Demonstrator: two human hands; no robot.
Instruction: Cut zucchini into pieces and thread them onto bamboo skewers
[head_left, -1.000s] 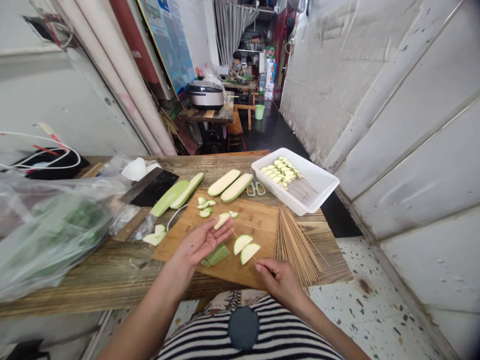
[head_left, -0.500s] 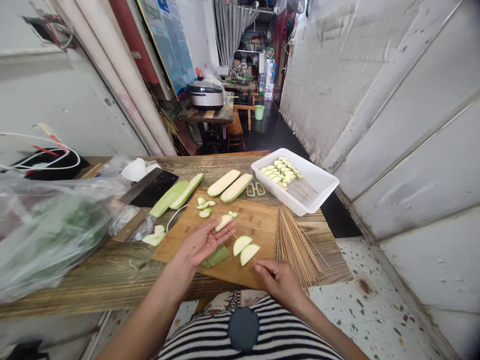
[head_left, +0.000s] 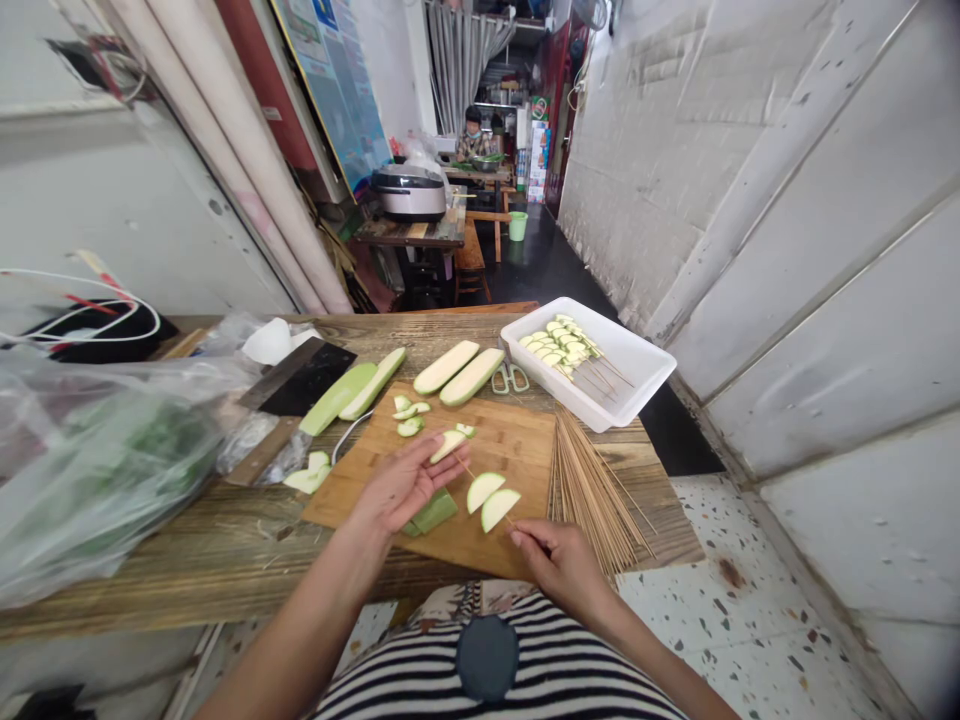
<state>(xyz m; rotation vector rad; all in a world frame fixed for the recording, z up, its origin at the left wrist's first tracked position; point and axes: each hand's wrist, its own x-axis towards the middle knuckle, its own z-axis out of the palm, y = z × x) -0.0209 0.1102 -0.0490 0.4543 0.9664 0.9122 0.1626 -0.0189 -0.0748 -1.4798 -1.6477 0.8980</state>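
Note:
Above a wooden cutting board (head_left: 510, 435), my left hand (head_left: 409, 485) pinches a pale, green-rimmed zucchini slice (head_left: 448, 445) between thumb and fingers. My right hand (head_left: 559, 560) grips the near end of a bamboo skewer (head_left: 463, 464) that slants up toward that slice. Two half-round zucchini slices (head_left: 485, 490) are threaded along the skewer. The skewer's tip is at the left fingers; whether it enters the held slice I cannot tell. Under my left hand lies a flat green piece (head_left: 435, 512), and several cut slices (head_left: 410, 408) rest on the board's far left part.
Halved zucchinis (head_left: 472, 377) lie behind the board, beside scissors (head_left: 510, 378). A white tub (head_left: 637, 370) of finished skewers stands at the back right, a bundle of bare skewers (head_left: 592, 490) near it. To the left are a cleaver (head_left: 307, 375) and a plastic bag (head_left: 112, 460). A person sits far back.
Almost nothing differs. Both hands, the skewer and its slices keep their places; the view has shifted very slightly.

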